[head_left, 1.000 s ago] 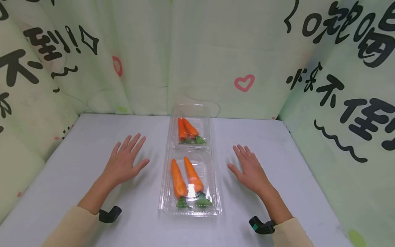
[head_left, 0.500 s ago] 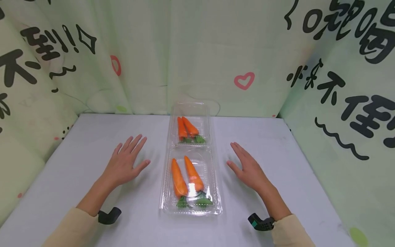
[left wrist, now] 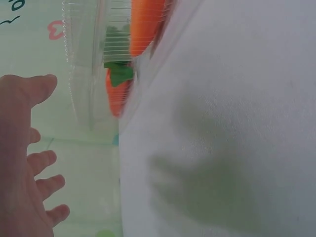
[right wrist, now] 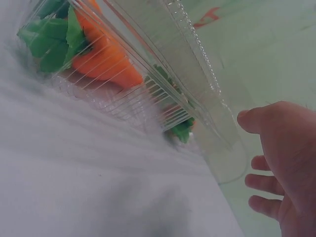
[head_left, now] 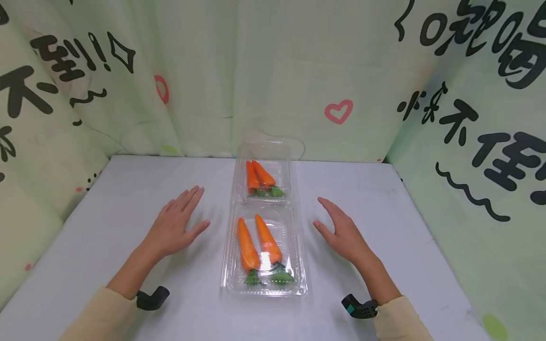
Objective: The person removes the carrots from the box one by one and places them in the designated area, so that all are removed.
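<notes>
Two clear plastic boxes stand in line at the middle of the table. In the near box (head_left: pixel 299 246) lie two orange carrots (head_left: pixel 268 241) with green tops towards the person. The far box (head_left: pixel 283 163) holds two more carrots (head_left: pixel 263 174), their tops also facing the person. Left of the near box is my left hand (head_left: pixel 172 229), fingers extended and thumb apart, holding nothing. On the other side, my right hand (head_left: pixel 345 234) hovers with relaxed fingers and a spread thumb, also holding nothing. Both wrist views show a gap between the hand and the boxes.
The white table (head_left: pixel 187 303) ends at the back against a pale green curtain (head_left: pixel 277 71) with black writing and red hearts. The curtain also hangs along both sides. Each wrist carries a black device (head_left: pixel 152 298), below a beige sleeve (head_left: pixel 102 310).
The right hand's fingers have drawn together and now bend slightly inward. The left hand's fingers have closed up beside one another. The boxes and carrots stay where they were.
</notes>
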`<state>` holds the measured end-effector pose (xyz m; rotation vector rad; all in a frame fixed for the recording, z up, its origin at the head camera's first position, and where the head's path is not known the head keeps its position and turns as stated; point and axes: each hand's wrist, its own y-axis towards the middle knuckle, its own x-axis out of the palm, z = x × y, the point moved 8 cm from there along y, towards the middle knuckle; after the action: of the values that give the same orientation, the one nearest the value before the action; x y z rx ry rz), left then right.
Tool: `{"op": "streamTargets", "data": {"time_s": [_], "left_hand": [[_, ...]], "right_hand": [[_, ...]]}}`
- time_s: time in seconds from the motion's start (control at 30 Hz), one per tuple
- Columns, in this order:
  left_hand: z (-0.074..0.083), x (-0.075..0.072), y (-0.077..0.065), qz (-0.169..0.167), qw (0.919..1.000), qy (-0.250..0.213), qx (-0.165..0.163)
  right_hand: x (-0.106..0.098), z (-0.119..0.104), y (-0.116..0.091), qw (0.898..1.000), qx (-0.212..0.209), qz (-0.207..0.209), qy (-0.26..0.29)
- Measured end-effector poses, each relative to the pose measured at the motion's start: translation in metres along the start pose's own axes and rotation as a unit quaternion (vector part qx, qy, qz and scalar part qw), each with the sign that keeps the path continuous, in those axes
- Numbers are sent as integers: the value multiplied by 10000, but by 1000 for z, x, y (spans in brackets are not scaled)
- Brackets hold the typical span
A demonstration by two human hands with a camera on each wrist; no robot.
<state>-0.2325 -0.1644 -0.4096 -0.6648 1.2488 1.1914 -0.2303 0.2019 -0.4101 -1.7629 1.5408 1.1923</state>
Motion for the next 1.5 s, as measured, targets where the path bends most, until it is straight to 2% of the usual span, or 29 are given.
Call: {"op": "streamTargets", "data": {"time_s": [0.27, 0.5, 0.63, 1.0, 1.5], "left_hand": [[3, -4, 3, -228, 9969, -749, -29], [0, 2, 3, -519, 9872, -1479, -308], [0, 4, 1, -573, 9823, -1732, -434], [7, 8, 1, -514, 9747, -2132, -433], [16, 13, 3, -486, 9670, -2477, -361]], "right_hand": [[-2, -1, 1, 9990, -247, 153, 347], [1, -1, 2, 9975, -356, 195, 572], [3, -1, 3, 9959, -388, 241, 787], [7, -4, 6, 9898, -367, 286, 1344], [14, -10, 7, 9892, -310, 224, 1418]]}}
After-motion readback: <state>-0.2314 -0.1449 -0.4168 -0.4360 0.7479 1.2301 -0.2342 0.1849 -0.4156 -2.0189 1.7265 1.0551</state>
